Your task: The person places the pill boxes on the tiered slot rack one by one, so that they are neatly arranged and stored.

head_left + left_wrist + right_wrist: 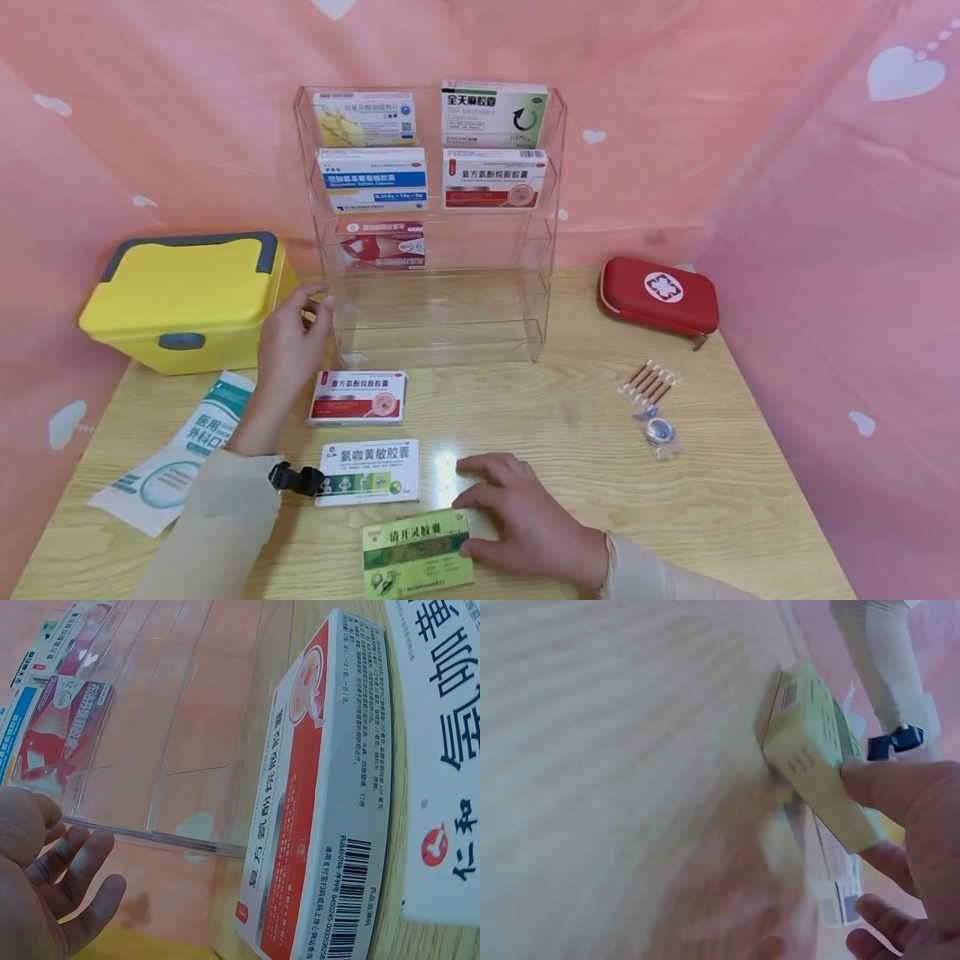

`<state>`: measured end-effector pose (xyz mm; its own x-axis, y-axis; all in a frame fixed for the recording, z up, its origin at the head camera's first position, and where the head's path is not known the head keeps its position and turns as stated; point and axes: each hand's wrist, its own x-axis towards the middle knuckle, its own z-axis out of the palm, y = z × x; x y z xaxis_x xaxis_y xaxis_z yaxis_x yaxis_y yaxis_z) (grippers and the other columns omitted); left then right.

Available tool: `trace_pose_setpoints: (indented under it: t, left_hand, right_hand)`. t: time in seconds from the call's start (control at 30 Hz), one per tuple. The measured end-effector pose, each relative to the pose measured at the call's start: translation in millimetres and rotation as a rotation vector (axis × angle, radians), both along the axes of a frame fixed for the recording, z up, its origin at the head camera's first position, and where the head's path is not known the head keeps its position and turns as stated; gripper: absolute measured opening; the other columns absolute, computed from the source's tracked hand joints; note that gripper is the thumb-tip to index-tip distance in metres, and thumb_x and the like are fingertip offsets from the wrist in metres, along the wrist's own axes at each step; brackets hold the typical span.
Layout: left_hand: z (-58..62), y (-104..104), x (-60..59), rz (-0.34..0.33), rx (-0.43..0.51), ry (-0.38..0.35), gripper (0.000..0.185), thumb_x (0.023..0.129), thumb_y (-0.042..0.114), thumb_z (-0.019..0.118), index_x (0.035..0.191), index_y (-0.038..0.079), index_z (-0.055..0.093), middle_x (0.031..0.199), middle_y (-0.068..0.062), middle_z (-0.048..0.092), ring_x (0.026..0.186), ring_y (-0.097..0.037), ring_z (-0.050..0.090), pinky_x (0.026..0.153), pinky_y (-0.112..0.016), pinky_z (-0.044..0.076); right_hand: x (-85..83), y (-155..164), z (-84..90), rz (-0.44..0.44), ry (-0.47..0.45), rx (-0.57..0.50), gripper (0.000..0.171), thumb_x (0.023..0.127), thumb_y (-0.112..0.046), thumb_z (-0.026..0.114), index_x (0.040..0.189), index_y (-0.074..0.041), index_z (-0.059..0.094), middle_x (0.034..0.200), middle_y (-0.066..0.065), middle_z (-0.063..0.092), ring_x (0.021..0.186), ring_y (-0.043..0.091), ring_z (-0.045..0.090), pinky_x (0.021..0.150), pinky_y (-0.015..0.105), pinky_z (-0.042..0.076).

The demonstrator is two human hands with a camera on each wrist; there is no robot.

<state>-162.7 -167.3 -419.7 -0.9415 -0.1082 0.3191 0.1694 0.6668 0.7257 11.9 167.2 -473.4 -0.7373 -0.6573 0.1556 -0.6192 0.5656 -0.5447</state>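
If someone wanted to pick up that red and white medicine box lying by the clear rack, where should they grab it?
The red and white medicine box lies flat on the wooden table. Probably best to come from above and pinch its two long edges, thumb on the near one: the faces are broad and its ends are farther apart.

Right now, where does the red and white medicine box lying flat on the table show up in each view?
Head: red and white box at centre-left, in front of the clear rack.
Left wrist: it fills the middle, beside the rack.
Right wrist: not in it.
Shared landmark: the white box.
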Motion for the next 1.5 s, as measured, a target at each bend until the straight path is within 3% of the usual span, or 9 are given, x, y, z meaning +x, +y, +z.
trace_pose_setpoints:
  t: [0.3,0.47,0.57,0.7,0.87,0.93,1.03,1.3,1.5]
  left_hand:
    - [-1.3,1.2,0.7,-0.007,0.004,0.000,0.036,0.105,0.030,0.057,0.134,0.010,0.064,0.093,-0.011,0.066,0.073,-0.024,0.058,0.058,-0.031,0.048]
    - [-1.3,1.0,0.7,-0.001,0.002,-0.001,0.037,0.105,0.030,0.057,0.135,0.010,0.064,0.095,-0.011,0.066,0.074,-0.024,0.058,0.059,-0.031,0.048]
    - [-1.6,-0.2,0.9,0.005,0.001,-0.005,0.038,0.105,0.032,0.056,0.135,0.010,0.063,0.095,-0.011,0.067,0.073,-0.024,0.057,0.058,-0.030,0.047]
    - [-2.9,-1.7,1.1,0.005,0.000,-0.001,0.038,0.105,0.033,0.056,0.135,0.009,0.064,0.094,-0.011,0.067,0.072,-0.024,0.057,0.057,-0.031,0.047]
    - [-2.7,-1.6,0.7,0.006,0.004,-0.008,0.038,0.105,0.033,0.056,0.135,0.010,0.063,0.095,-0.010,0.066,0.073,-0.023,0.057,0.058,-0.030,0.047]
    - [-1.9,-1.0,0.5,0.002,0.006,-0.011,0.038,0.105,0.032,0.056,0.136,0.011,0.063,0.094,-0.010,0.066,0.073,-0.024,0.057,0.059,-0.030,0.048]
    - [-1.3,-0.9,0.2,-0.001,0.007,-0.016,0.038,0.105,0.032,0.057,0.136,0.010,0.062,0.093,-0.010,0.065,0.071,-0.024,0.058,0.058,-0.030,0.048]
    - [-2.3,-2.1,-0.8,0.005,0.000,-0.029,0.036,0.105,0.029,0.058,0.135,0.010,0.062,0.094,-0.009,0.066,0.070,-0.023,0.057,0.058,-0.031,0.048]
    - [-2.7,-1.8,-2.1,0.003,-0.006,-0.035,0.038,0.105,0.033,0.056,0.135,0.011,0.062,0.096,-0.008,0.066,0.072,-0.023,0.056,0.060,-0.035,0.049]
  right_hand:
    - [-6.4,-3.2,2.9,-0.030,0.066,-0.067,0.044,0.081,-0.038,0.086,0.119,-0.023,0.070,0.132,-0.007,0.060,0.123,0.010,0.052,0.094,0.037,0.042]
    - [0.1,-2.7,3.9,0.042,-0.051,-0.174,0.039,0.086,-0.025,0.084,0.120,-0.022,0.065,0.118,-0.015,0.063,0.108,0.005,0.060,0.092,0.025,0.048]
    - [3.1,-1.9,2.8,0.113,-0.124,-0.258,0.040,0.087,-0.014,0.082,0.120,-0.019,0.062,0.113,-0.013,0.062,0.099,0.006,0.063,0.085,0.022,0.052]
    - [3.6,-2.1,0.4,0.181,-0.113,-0.324,0.042,0.086,-0.006,0.081,0.121,-0.015,0.060,0.110,-0.007,0.063,0.093,0.007,0.065,0.079,0.021,0.054]
    - [-6.5,-0.4,5.1,0.186,-0.125,-0.394,0.044,0.084,0.002,0.080,0.121,-0.013,0.062,0.111,-0.004,0.065,0.092,0.008,0.066,0.076,0.024,0.056]
    - [-20.3,3.5,13.7,0.163,-0.141,-0.441,0.045,0.083,0.006,0.079,0.121,-0.012,0.063,0.112,-0.002,0.066,0.093,0.011,0.066,0.074,0.027,0.058]
    - [-55.5,14.6,36.9,0.091,-0.126,-0.503,0.043,0.083,0.008,0.077,0.120,-0.008,0.064,0.114,0.004,0.067,0.094,0.019,0.068,0.072,0.033,0.059]
    - [-171.7,46.7,130.7,-0.212,0.046,-0.527,0.041,0.084,0.006,0.078,0.122,-0.001,0.066,0.114,0.010,0.069,0.094,0.023,0.068,0.069,0.030,0.058]
    - [-230.8,52.7,177.0,-0.239,0.173,-0.436,0.038,0.088,0.000,0.077,0.124,-0.006,0.067,0.118,0.001,0.068,0.099,0.016,0.065,0.068,0.025,0.056]
